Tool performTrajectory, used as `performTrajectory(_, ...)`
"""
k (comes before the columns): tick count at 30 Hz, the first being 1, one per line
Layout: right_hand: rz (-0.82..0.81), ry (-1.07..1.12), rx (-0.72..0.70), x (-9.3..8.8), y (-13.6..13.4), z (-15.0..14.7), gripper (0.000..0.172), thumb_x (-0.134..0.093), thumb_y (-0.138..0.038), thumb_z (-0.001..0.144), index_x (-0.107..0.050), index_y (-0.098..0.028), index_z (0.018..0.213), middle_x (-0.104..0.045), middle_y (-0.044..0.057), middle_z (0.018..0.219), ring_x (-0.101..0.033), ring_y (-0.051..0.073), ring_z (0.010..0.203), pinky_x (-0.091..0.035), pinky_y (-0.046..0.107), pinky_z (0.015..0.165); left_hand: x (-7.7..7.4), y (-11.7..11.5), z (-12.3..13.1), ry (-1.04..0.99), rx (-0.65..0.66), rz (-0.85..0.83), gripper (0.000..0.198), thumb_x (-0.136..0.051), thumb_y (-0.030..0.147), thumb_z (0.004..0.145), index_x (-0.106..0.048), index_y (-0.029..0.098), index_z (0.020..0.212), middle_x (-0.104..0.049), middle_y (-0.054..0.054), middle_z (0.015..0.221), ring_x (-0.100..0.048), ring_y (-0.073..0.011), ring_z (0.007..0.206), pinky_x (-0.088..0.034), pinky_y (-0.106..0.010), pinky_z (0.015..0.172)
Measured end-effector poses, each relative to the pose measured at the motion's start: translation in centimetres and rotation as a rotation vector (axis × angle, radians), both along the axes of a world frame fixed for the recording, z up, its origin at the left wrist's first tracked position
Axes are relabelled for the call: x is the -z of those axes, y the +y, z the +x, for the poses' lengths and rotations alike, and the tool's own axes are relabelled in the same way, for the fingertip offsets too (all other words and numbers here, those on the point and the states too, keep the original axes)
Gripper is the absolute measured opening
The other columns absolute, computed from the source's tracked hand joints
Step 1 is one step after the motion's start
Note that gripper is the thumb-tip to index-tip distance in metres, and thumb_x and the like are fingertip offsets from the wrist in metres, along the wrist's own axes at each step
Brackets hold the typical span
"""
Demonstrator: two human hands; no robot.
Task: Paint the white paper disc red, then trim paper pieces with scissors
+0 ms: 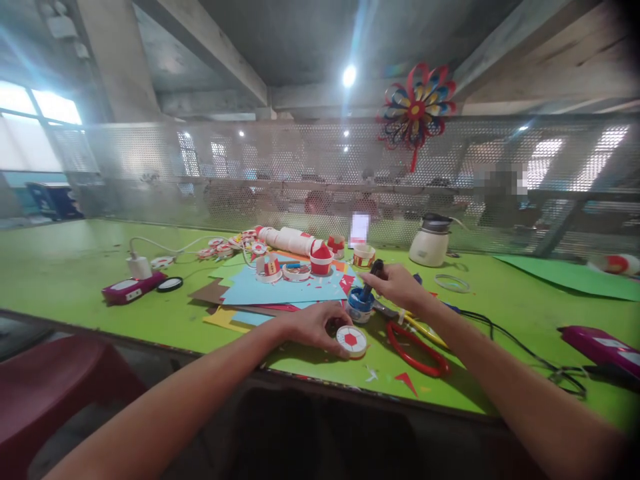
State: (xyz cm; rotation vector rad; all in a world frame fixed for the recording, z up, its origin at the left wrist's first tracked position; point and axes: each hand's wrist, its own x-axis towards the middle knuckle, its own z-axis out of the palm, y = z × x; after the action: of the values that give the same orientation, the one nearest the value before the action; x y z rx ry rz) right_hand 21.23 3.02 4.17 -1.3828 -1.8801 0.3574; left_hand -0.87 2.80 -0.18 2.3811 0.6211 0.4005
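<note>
My left hand [320,328] is closed round the edge of a small round white disc [351,341] with a red hexagon in its middle, low over the table's front part. My right hand [397,285] grips a black-handled tool [372,280]; its lower end is down in a small blue-rimmed pot [360,305], so its kind is hidden. Right of the pot lie red-handled scissors [417,353] and a yellow stick-like tool [425,330]. Sheets of light blue paper [280,290] lie beyond my left hand, with a paper tub of red pieces [321,260] on them.
Along the green table [165,320] stand a white jug [429,243], a phone [359,229] and a row of white cups [293,240]. Purple power strips [131,288] lie at both sides, with black cables [500,330] at right. A red stool [65,393] stands front left.
</note>
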Motion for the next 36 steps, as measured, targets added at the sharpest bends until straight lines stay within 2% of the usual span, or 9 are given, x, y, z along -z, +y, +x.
performTrajectory(4,-0.056,0.016,-0.036,0.1,-0.1,0.1,0.046,-0.064,-0.053,0.07,-0.049,-0.018,0.044,-0.047,-0.002,0.042,-0.039,0.01,0.042,-0.027,0.025,0.044,-0.1,0.1,0.0,0.019,0.0,0.018,0.052,-0.079,0.045,0.061,-0.064,0.017,0.102,-0.058,-0.004,0.097,-0.051,-0.0166,0.086,-0.042,-0.027,0.075)
performTrajectory(9,-0.075,0.033,-0.039,0.1,-0.2,0.1,0.047,-0.06,-0.053,0.072,-0.048,-0.018,0.045,-0.045,-0.003,0.042,-0.037,0.009,0.043,-0.027,0.025,0.045,-0.1,0.0,0.0,0.013,0.014,0.033,0.051,-0.077,0.046,0.062,-0.066,0.017,0.102,-0.057,-0.004,0.096,-0.051,-0.0153,0.083,-0.041,-0.025,0.071)
performTrajectory(12,-0.106,0.052,-0.04,0.3,0.0,0.1,0.046,-0.061,-0.053,0.072,-0.05,-0.017,0.046,-0.048,-0.001,0.042,-0.04,0.009,0.043,-0.028,0.025,0.045,-0.1,0.0,-0.1,0.017,0.006,0.052,0.051,-0.077,0.048,0.062,-0.066,0.018,0.102,-0.058,-0.004,0.099,-0.052,-0.0164,0.086,-0.041,-0.026,0.073)
performTrajectory(18,-0.175,0.191,-0.029,0.8,0.6,0.3,0.043,-0.065,-0.051,0.07,-0.052,-0.017,0.048,-0.049,-0.002,0.042,-0.04,0.009,0.041,-0.03,0.024,0.044,-0.1,0.0,-0.2,0.042,-0.009,0.074,0.057,-0.076,0.053,0.061,-0.066,0.018,0.106,-0.06,-0.006,0.103,-0.053,-0.0193,0.089,-0.042,-0.027,0.075)
performTrajectory(24,-0.237,0.22,-0.043,1.3,0.8,0.1,0.046,-0.067,-0.058,0.067,-0.051,-0.017,0.052,-0.046,-0.004,0.04,-0.039,0.008,0.039,-0.028,0.023,0.041,-0.1,-0.1,-0.3,0.047,-0.022,0.086,0.054,-0.074,0.052,0.063,-0.065,0.019,0.105,-0.06,-0.006,0.104,-0.053,-0.0207,0.093,-0.042,-0.03,0.082)
performTrajectory(29,-0.252,0.249,-0.062,1.6,0.9,-0.1,0.048,-0.065,-0.062,0.068,-0.052,-0.017,0.054,-0.047,-0.004,0.041,-0.039,0.008,0.038,-0.029,0.023,0.041,0.2,-0.1,-0.5,0.031,-0.032,0.07,0.054,-0.074,0.051,0.062,-0.064,0.021,0.106,-0.059,-0.005,0.105,-0.053,-0.0202,0.093,-0.043,-0.029,0.081)
performTrajectory(36,-0.237,0.271,-0.055,1.8,0.8,-0.6,0.044,-0.066,-0.055,0.07,-0.05,-0.017,0.053,-0.047,-0.003,0.042,-0.038,0.008,0.039,-0.028,0.023,0.041,0.2,-0.2,-0.5,0.011,-0.036,-0.012,0.058,-0.076,0.05,0.06,-0.062,0.019,0.108,-0.057,-0.005,0.103,-0.053,-0.0198,0.091,-0.044,-0.03,0.08)
